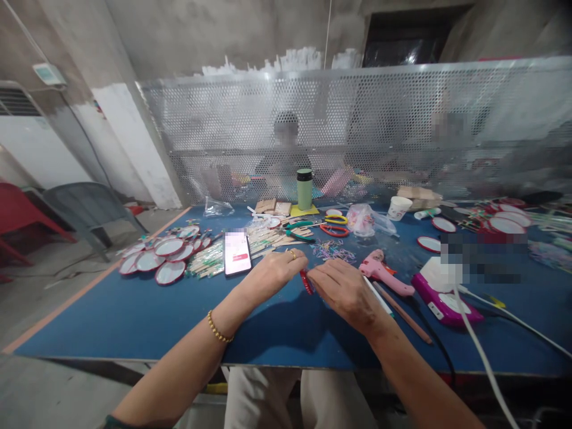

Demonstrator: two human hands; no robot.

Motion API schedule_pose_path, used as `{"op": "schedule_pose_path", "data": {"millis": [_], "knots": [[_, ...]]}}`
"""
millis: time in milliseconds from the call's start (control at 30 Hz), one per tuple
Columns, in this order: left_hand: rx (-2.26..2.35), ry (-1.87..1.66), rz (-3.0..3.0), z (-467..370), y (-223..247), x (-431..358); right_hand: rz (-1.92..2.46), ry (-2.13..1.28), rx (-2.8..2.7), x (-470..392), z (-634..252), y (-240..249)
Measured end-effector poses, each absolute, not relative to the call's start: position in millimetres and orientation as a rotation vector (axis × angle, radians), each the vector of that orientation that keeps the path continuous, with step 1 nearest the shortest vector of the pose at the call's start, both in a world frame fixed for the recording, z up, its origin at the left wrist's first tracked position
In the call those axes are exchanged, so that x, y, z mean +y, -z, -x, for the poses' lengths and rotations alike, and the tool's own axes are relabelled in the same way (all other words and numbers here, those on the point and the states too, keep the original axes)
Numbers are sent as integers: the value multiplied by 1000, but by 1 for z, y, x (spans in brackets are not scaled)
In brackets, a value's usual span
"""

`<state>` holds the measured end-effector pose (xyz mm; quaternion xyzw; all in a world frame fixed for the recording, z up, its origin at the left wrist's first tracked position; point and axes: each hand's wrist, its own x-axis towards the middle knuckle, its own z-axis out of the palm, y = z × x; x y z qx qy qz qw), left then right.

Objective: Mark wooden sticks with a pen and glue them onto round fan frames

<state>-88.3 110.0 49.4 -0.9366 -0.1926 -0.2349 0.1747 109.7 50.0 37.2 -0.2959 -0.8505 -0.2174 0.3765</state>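
Note:
My left hand [277, 271] and my right hand [342, 289] meet over the blue table [134, 310], fingertips together on a small red-rimmed piece [306, 282] held between them. The left hand wears a ring and a bead bracelet. A white stick [378, 296] and a brown pencil-like stick [402, 313] lie just under and to the right of my right hand. A pink glue gun [382, 271] lies beyond the right hand.
A phone [236, 253] lies left of my hands, beside several red-rimmed round mirrors [163, 256] and wooden sticks [272, 238]. Scissors [333, 225], a green flask [304, 189], a paper cup [397, 208] and a purple power strip [447, 301] stand further out. A perforated metal screen [357, 125] backs the table; people sit behind it.

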Motion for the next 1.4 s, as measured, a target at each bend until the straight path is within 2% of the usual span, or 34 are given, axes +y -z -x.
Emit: {"op": "schedule_pose_path", "data": {"millis": [400,700,833,1067,1400], "knots": [[-510,699,2739,87,-48,109,726,445,-2100,53,-108,-32],[-510,705,2729,85,-49,108,750,519,-2077,51,-106,-36],[-510,793,2724,85,-45,111,772,448,-2085,53,-108,-33],[-527,1048,2828,83,-40,116,834,135,-1940,59,-114,-25],[-566,1103,2721,87,-39,121,699,158,-2015,59,-120,-27]]}}
